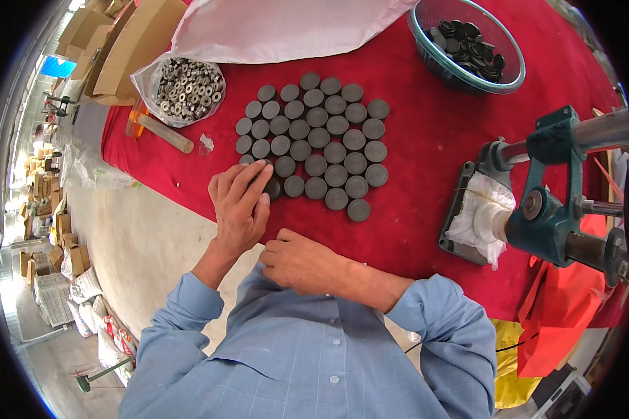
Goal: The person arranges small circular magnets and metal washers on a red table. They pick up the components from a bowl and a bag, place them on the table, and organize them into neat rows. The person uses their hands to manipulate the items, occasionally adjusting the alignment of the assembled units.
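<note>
Many round dark grey discs (317, 137) lie flat in close, uneven rows on the red cloth. My left hand (239, 204) reaches over the near left corner of the group. Its fingers are stretched out, with the fingertips touching discs there and partly covering them. A darker disc (273, 188) shows between its index finger and thumb. Close to my body, at the cloth's front edge, my right hand (302, 262) is closed with the fingers curled inward. Whatever it holds, if anything, is hidden.
A clear bowl (437, 72) of black round parts stands at the far right. On the right is a green hand press (548, 199) with white plastic round its base. Far left, a bag of metal rings (189, 89) sits beside a wooden stick (166, 134) and cardboard boxes (136, 52).
</note>
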{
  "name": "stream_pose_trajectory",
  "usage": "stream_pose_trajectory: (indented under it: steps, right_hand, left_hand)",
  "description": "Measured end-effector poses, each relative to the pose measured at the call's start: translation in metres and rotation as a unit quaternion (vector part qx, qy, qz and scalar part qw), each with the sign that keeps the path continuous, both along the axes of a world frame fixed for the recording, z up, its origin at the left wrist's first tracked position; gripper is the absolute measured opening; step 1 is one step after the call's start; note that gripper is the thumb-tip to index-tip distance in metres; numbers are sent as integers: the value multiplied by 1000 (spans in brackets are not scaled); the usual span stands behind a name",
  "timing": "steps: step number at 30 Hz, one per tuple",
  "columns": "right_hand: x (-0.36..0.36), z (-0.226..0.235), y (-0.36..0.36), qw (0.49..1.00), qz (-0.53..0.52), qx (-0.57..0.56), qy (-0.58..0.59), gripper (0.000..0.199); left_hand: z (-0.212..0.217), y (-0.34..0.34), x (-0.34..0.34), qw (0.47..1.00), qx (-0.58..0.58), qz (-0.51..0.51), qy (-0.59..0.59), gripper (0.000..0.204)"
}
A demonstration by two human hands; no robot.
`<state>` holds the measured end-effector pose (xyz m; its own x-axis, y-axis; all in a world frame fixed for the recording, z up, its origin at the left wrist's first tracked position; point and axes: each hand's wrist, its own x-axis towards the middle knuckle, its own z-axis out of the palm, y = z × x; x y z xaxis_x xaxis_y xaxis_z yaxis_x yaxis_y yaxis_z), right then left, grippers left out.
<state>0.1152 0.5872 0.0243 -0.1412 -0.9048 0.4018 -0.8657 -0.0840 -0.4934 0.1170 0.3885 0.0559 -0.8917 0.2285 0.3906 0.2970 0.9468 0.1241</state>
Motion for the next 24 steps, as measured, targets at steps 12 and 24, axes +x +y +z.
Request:
stream_pose_trajectory:
  steps: [12, 24]
  right_hand:
    - [2, 1, 1, 999, -15, -6, 34, 9]
    - [2, -2, -1, 999, -18, -21, 22, 9]
  left_hand:
    - [-16, 0, 37, 999, 10, -16, 34, 54]
    - [-20, -9, 41, 998, 43, -19, 49, 55]
